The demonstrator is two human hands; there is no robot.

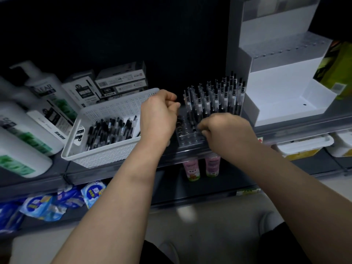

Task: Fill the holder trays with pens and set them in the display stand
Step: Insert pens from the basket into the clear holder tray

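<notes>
The clear holder tray [190, 139] sits at the front edge of the dark shelf [114, 171], its back rows packed with upright pens [215, 96], front holes bare. Right hand [226, 133] is curled over the front holes; can't tell if it's got a pen. Left hand [159, 116] is loosely fisted beside the tray, contents hidden too. Just left is a white basket [106, 149] of loose pens, with pen boxes [122, 80] behind. White display stand [282, 92] on the right. One bottle [47, 92] reads "CLEAR".
</notes>
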